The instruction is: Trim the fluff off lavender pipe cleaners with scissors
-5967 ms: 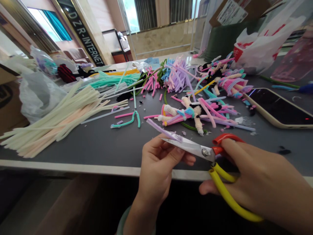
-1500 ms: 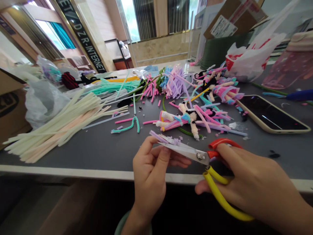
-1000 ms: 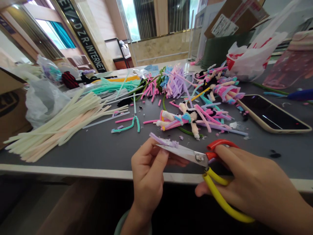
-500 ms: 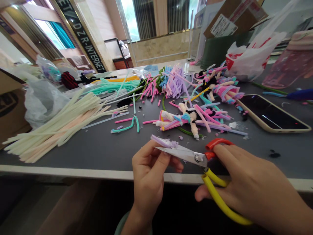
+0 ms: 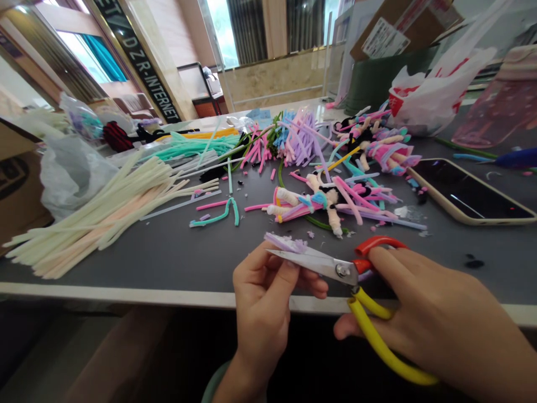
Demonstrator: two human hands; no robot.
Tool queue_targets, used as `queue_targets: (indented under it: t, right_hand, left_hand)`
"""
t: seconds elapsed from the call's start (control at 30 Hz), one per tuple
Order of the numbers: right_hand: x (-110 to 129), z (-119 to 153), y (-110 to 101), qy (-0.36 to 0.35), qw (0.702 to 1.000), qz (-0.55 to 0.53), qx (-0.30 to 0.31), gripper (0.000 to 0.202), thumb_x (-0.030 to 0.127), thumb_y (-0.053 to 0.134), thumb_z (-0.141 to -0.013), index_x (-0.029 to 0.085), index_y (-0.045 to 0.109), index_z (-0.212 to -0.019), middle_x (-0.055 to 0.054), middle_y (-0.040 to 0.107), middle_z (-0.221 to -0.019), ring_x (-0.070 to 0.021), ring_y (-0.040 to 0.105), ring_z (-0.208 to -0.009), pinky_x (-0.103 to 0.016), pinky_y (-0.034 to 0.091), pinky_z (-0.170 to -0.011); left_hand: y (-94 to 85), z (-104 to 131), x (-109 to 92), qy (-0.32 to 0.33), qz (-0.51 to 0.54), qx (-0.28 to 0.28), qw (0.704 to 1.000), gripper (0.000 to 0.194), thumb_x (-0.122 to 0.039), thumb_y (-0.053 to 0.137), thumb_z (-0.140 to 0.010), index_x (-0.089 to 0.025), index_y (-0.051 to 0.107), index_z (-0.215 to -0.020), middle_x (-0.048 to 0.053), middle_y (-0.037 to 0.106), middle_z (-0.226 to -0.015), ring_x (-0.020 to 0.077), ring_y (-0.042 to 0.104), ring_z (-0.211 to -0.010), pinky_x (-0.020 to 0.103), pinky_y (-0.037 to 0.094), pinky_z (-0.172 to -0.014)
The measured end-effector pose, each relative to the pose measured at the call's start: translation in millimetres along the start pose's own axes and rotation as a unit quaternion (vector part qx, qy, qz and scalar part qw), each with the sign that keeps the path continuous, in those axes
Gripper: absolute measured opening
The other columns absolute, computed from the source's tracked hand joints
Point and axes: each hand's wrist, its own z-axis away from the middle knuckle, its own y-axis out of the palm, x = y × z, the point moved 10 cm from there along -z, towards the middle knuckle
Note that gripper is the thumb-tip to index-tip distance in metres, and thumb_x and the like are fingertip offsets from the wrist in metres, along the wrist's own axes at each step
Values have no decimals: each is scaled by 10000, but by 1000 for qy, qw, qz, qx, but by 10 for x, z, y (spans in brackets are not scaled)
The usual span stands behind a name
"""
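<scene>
My left hand (image 5: 268,302) pinches a lilac pipe cleaner (image 5: 280,242) over the table's front edge. Bits of lilac fuzz cling along the blades of the scissors (image 5: 323,265), which lie against the pipe cleaner. My right hand (image 5: 432,302) grips those scissors by their red and yellow handles, with the blades almost together. Just beyond the hands, a pipe-cleaner doll (image 5: 308,202) with cream limbs and a blue bow lies on the table. A bent teal pipe cleaner (image 5: 230,210) is to its left.
Cream pipe cleaners (image 5: 96,224) are piled at left, near a clear plastic bag (image 5: 71,173). Teal pipe cleaners (image 5: 188,146) and a lilac bundle (image 5: 302,137) lie farther back. At right are a phone (image 5: 474,190), a white plastic bag (image 5: 436,95) and a pink bottle (image 5: 489,106).
My left hand has shifted slightly to the right with the lilac pipe cleaner. The scissors stay against it, their blades in nearly the same position.
</scene>
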Motion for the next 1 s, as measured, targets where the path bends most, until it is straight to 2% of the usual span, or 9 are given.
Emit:
queue_targets:
  t: [0.3,0.47,0.87,1.0]
  right_hand:
    - [10,-31,-31,-8,1000,2,6,606,708,200,-953,210,498,-783,-18,564,-566,-162,572,-416,-275,398,-383]
    - [2,-32,-31,-6,1000,-15,11,626,721,200,-946,202,519,-801,-11,562,-547,-154,541,-393,-277,394,-375]
    - [-16,-26,-11,-9,999,-46,16,566,684,219,-966,246,459,-697,15,520,-483,-137,506,-346,-270,371,-330]
    - [-23,-6,-2,4,999,-43,12,561,708,211,-954,253,438,-716,23,503,-475,-135,496,-342,-273,367,-337]
  left_hand:
    - [-30,2,-5,6,-12,-5,1000,146,-96,731,-841,-187,780,-737,-39,746,-613,94,713,-535,153,618,-538]
    - [-23,-3,-8,6,-12,-3,1000,136,-110,727,-849,-180,775,-742,-32,745,-617,94,709,-532,158,617,-535]
    - [-49,1,-2,1,-15,-10,1000,151,-103,702,-860,-168,766,-740,-25,732,-617,91,701,-535,155,611,-530]
    - [-32,-2,6,-3,-13,-3,1000,159,-112,701,-862,-168,762,-727,-30,725,-606,86,693,-528,155,610,-530]
